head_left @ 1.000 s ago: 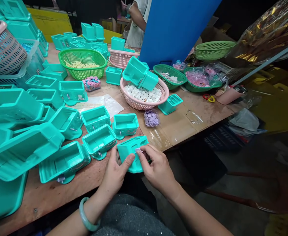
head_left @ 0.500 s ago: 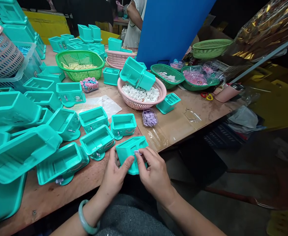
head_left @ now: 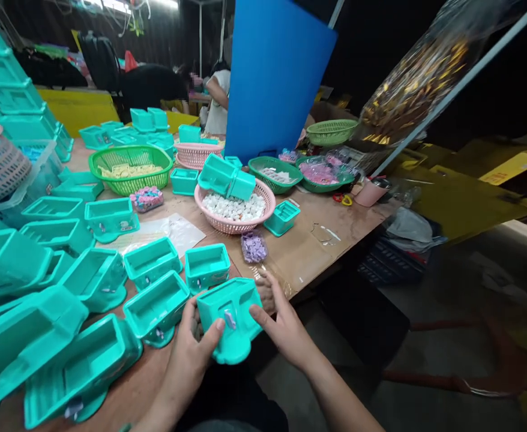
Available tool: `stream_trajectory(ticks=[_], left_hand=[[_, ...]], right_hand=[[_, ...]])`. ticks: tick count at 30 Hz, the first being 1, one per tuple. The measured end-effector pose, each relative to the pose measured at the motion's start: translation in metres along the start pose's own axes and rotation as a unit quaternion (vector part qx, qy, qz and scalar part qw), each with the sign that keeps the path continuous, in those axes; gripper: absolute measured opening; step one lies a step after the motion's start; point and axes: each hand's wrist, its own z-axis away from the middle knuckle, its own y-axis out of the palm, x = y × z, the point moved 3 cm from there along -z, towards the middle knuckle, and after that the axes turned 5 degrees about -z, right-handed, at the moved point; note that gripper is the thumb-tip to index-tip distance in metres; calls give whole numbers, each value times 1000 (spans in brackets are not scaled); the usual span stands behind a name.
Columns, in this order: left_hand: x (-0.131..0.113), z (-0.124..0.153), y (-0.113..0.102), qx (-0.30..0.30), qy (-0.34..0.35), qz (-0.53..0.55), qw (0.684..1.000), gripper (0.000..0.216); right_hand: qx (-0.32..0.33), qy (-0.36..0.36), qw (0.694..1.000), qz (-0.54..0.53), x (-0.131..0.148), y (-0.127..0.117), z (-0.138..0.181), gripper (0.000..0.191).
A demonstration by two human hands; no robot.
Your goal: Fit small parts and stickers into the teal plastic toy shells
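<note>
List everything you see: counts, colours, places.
Held container: one, turquoise, front centre
Small piece: one, pale purple, on it
Other containers: many, turquoise, mostly left
Baskets: at least three, pink, left, centre
More baskets: four, green, back
Loose pieces: many, white, in pink basket
Flat pieces: many, purple, centre
Panel: one, blue, back
Tumbler: one, pink, right
Table: one, brown, below
Co-worker: at least one, white top, background
Left hand: one, bare, gripping container
Right hand: one, bare, at container's right

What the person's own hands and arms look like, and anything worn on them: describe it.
The left hand and right hand are human and ungloved, with no rings on the fingers that show. Both forearms are bare of sleeves as far as they appear. A green sliver shows beside the left forearm, possibly a bangle.
</note>
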Motion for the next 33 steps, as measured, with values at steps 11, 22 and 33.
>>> stream_trajectory(ticks=[11,22,33], left_hand=[[-31,-68,108,133,135,-85,978,67],[-8,-43,92,159,44,-138,977,46],[-40,-34,61,171,4,15,985,51]], right_hand=[[-89,15,996,2,-65,-149,-73,89],[-240,-132,844,461,-25,-117,-181,42],[-234,-239,919,209,39,-140,-115,27]])
